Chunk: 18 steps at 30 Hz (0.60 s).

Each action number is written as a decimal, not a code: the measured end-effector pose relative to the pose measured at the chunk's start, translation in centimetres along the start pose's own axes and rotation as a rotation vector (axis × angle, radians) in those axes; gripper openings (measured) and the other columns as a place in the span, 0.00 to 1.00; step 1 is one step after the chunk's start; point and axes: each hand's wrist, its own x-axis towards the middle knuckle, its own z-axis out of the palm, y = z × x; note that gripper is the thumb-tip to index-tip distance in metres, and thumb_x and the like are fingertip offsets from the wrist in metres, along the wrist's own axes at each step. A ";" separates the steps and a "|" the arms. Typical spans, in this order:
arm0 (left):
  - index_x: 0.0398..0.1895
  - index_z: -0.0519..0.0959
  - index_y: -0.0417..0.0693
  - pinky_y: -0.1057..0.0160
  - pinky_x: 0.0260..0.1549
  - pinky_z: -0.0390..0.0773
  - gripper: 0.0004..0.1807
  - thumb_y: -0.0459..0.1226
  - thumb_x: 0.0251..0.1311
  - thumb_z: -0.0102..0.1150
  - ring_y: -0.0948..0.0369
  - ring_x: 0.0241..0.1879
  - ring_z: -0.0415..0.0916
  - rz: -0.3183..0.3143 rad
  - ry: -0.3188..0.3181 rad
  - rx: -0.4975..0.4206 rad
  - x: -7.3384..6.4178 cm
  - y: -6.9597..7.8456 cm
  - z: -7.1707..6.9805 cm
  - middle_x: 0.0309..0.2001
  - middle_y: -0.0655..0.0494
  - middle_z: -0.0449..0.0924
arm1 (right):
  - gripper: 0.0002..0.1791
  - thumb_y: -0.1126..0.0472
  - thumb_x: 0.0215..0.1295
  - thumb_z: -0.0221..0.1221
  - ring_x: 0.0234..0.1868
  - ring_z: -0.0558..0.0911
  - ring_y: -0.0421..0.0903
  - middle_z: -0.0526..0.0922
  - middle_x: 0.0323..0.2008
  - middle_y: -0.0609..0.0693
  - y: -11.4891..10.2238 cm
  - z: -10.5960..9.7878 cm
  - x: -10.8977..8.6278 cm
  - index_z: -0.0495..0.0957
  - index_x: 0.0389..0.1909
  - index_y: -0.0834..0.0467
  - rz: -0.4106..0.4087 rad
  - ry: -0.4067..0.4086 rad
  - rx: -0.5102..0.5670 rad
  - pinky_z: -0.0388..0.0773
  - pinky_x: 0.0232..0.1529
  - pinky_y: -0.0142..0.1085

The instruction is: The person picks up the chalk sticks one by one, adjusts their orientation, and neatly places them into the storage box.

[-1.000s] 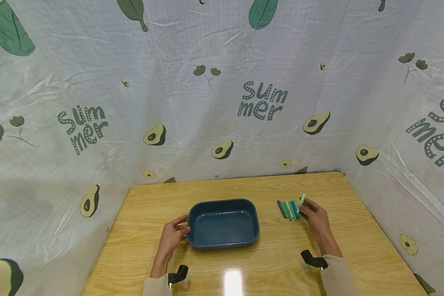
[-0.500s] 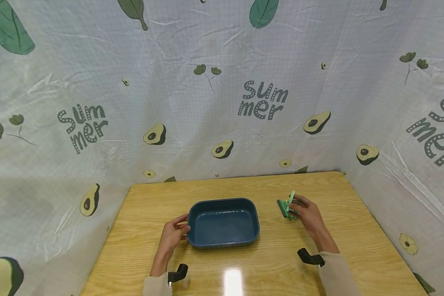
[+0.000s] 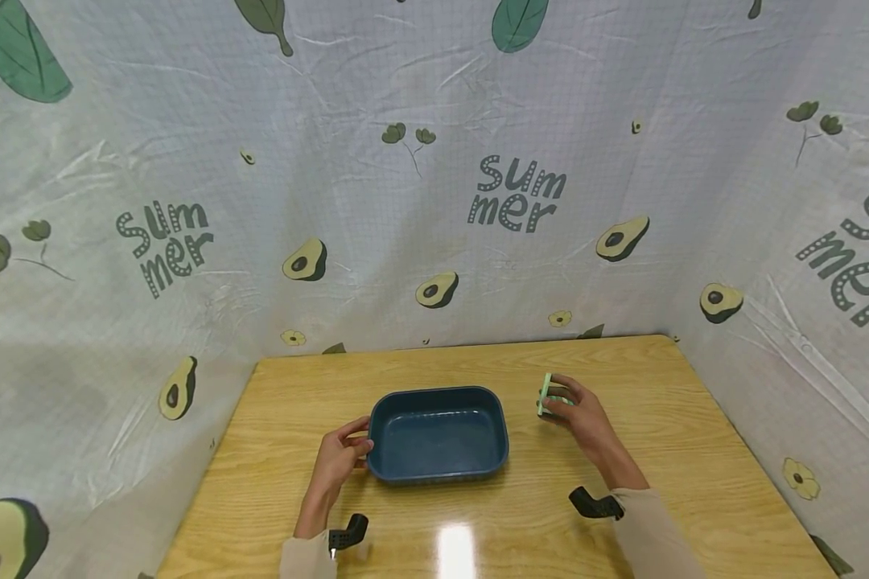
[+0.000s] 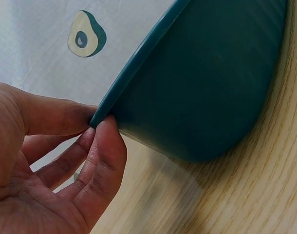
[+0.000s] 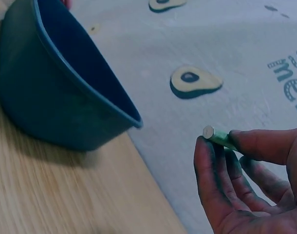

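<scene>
A deep blue rectangular tray [image 3: 438, 446] with rounded corners sits on the wooden table. At its left end, my left hand [image 3: 336, 457] pinches the rim between thumb and fingers, as the left wrist view shows of the tray wall [image 4: 197, 87]. To the right of the tray, my right hand [image 3: 581, 414] holds a light green chalk pastel stick [image 5: 216, 136] between thumb and fingertips. Dark green dust marks those fingertips. Several more green sticks [image 3: 562, 400] lie on the table behind the right hand, mostly hidden by it.
The table [image 3: 333, 374] meets a white sheet [image 3: 362, 201] printed with avocados and lettering, hung behind and at both sides. A strip of wood separates the tray from the sticks. Each sleeve carries a black wrist camera mount [image 3: 595, 504].
My right hand has moved left with the light green stick, from the right end of the row of sticks across to its left side. The left hand and tray stay put.
</scene>
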 end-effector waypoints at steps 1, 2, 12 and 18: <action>0.64 0.74 0.39 0.63 0.27 0.81 0.27 0.24 0.60 0.58 0.61 0.39 0.77 0.000 0.000 -0.001 0.0 0.0 0.0 0.58 0.39 0.75 | 0.35 0.64 0.70 0.56 0.45 0.82 0.37 0.67 0.62 0.67 -0.1 0.3 0.0 0.53 0.74 0.62 0.000 -0.007 0.003 0.81 0.54 0.40; 0.64 0.74 0.39 0.63 0.27 0.82 0.27 0.24 0.60 0.58 0.61 0.39 0.77 0.000 0.000 -0.001 0.0 0.0 0.0 0.58 0.39 0.75 | 0.35 0.64 0.70 0.56 0.45 0.82 0.37 0.67 0.62 0.67 -0.2 0.6 0.0 0.53 0.74 0.63 -0.002 -0.018 -0.002 0.81 0.54 0.40; 0.64 0.74 0.39 0.64 0.27 0.81 0.27 0.24 0.59 0.58 0.61 0.39 0.78 -0.002 0.004 -0.003 0.0 0.0 0.0 0.58 0.39 0.75 | 0.34 0.66 0.68 0.57 0.46 0.83 0.43 0.71 0.59 0.67 -1.2 3.1 0.4 0.57 0.73 0.61 0.039 -0.073 0.039 0.78 0.57 0.50; 0.64 0.74 0.38 0.63 0.26 0.81 0.26 0.24 0.59 0.58 0.61 0.38 0.77 0.000 0.007 -0.011 0.0 0.0 0.0 0.58 0.39 0.75 | 0.34 0.66 0.67 0.58 0.45 0.82 0.42 0.74 0.56 0.62 -1.8 5.1 0.7 0.57 0.72 0.63 0.066 -0.143 0.068 0.72 0.61 0.58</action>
